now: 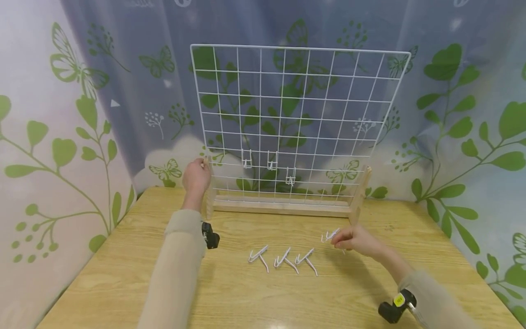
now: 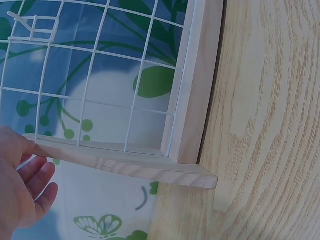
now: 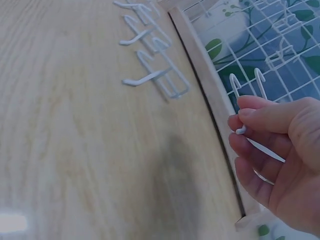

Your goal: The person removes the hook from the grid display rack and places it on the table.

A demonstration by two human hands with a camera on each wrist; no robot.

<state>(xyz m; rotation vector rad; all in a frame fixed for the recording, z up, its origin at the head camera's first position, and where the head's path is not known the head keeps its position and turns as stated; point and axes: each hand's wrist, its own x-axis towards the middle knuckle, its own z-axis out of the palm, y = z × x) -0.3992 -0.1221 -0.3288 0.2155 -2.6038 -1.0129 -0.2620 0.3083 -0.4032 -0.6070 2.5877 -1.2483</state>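
Note:
My left hand (image 1: pixel 197 177) holds the upper end of the left wooden side post (image 2: pixel 115 165) of a rack stand. A white wire grid panel (image 1: pixel 302 95) stands upright in that stand. Between thumb and fingers, my right hand (image 1: pixel 358 238) pinches a white wire hook (image 3: pixel 235 82) above the table, its two curved ends sticking up past the fingertips. Three more white hooks (image 1: pixel 305 259) lie side by side on the tabletop, left of the right hand. On the grid's lower rows hang three others, one of them a hook (image 1: pixel 290 179) lower than its neighbours.
The wooden table (image 1: pixel 255 301) reaches back to a patterned curtain (image 1: pixel 164 91) with leaves and butterflies. The stand's bottom bar (image 1: pixel 283 209) runs across the table's rear, and its right post (image 1: pixel 359 194) rises behind the right hand.

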